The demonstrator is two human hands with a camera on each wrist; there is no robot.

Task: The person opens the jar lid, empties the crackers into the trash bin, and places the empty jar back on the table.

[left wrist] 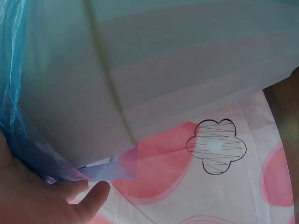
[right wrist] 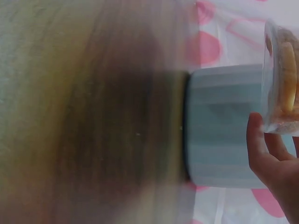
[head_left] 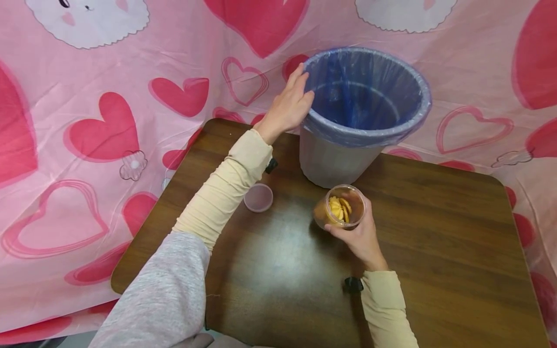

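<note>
A bin point(head_left: 330, 159) lined with a blue plastic bag point(head_left: 370, 133) stands on the wooden table. My left hand point(head_left: 289, 104) touches the bag-covered rim on its left side, fingers extended; the left wrist view shows the hand point(left wrist: 51, 196) at the bag's edge. In front of the bin, my right hand point(head_left: 359, 237) grips a clear plastic cup point(head_left: 319, 215) with yellow crackers point(head_left: 339, 209) inside. The cup is raised off the table and its open mouth faces up. In the right wrist view the cup point(right wrist: 271, 74) shows only partly at the edge.
A round translucent lid point(head_left: 258, 197) lies on the table point(head_left: 444, 246), left of the cup and beneath the left forearm. Behind the table hangs a pink cloth point(head_left: 183, 43) printed with hearts, close to the bin's back.
</note>
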